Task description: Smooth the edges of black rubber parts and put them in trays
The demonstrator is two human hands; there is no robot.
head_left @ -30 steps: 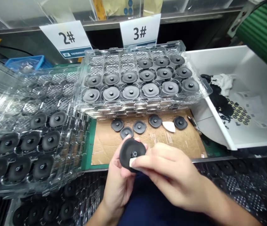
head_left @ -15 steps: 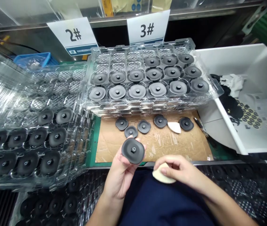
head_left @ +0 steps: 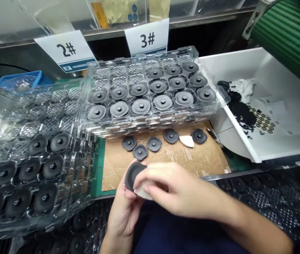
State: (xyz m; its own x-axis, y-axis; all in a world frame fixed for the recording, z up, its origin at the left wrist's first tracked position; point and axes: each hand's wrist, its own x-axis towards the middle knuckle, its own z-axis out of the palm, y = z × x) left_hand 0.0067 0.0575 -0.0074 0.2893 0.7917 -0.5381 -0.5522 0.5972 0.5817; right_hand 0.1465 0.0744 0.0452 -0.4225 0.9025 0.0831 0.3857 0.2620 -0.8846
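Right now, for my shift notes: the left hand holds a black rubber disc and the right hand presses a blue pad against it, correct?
Not quite: the pad is cream, not blue, as the head view shows. The left hand holds the black rubber disc, and the right hand presses the cream pad against it.

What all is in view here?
clear plastic tray: one, transparent, centre
discs: fifteen, grey-black, in its cells
stacked clear trays: several, transparent, left, holding black discs
loose discs: five, black, on brown cardboard
pale wedge: one, white, on the cardboard
number signs: two, white, behind the tray
bin: one, white, right, holding black scraps
crate: one, blue, far left
left hand: holding a black disc
right hand: pressing a pale pad on it
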